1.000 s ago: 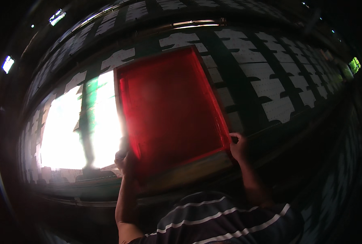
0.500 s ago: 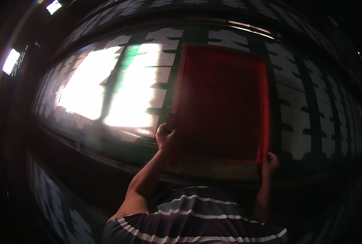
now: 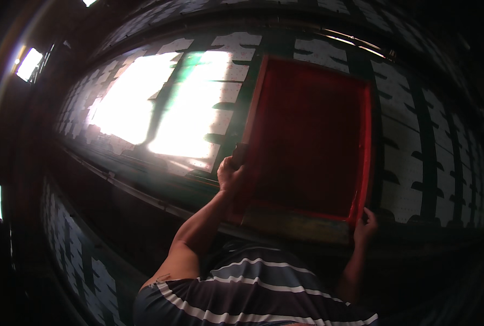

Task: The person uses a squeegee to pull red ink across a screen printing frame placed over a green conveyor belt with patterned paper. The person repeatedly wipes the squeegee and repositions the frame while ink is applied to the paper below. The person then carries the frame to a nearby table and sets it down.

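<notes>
The red screen-printing frame (image 3: 312, 136) lies right of centre on the green table (image 3: 241, 111), among pale cut panels (image 3: 397, 146). The left hand (image 3: 230, 175) curls around a dark block (image 3: 240, 154) at its left edge; the right hand (image 3: 366, 228) meets its near right corner — grip unclear.
</notes>
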The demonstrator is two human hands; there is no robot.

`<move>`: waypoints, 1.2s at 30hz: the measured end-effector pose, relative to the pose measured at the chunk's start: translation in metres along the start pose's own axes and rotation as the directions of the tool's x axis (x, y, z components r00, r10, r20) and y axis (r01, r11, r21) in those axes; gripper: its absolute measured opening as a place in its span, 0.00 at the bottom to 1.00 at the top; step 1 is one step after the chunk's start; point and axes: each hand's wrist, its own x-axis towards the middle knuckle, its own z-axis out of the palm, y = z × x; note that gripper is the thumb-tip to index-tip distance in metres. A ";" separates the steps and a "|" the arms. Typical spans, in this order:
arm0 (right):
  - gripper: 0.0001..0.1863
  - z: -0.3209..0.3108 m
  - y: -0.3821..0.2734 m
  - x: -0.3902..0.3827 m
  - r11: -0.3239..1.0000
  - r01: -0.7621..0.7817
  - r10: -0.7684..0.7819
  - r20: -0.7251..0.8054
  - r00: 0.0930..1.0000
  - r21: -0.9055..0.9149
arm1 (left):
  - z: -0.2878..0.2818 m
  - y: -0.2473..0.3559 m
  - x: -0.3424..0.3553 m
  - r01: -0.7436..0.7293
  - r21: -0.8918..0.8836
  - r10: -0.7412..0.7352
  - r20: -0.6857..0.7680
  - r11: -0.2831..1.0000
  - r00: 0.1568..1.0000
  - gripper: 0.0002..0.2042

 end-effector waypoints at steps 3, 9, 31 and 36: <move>0.27 -0.014 -0.046 -0.023 0.936 0.205 -0.196 0.059 0.979 -0.286 | -0.001 0.003 0.001 -0.007 0.021 0.007 0.009 1.000 1.000 0.28; 0.41 -0.001 -0.129 -0.093 0.743 0.665 -0.592 0.529 0.608 0.068 | 0.003 0.005 0.002 0.000 0.086 -0.002 0.024 0.996 1.000 0.28; 0.25 0.043 -0.231 -0.094 0.716 0.677 -0.485 0.574 0.660 -0.173 | -0.001 0.010 -0.005 -0.114 -0.120 0.120 0.043 0.986 0.992 0.30; 0.26 0.056 -0.221 -0.121 0.622 0.755 -0.599 0.496 0.628 -0.205 | 0.002 0.008 -0.003 -0.134 -0.143 0.142 0.049 0.981 0.989 0.30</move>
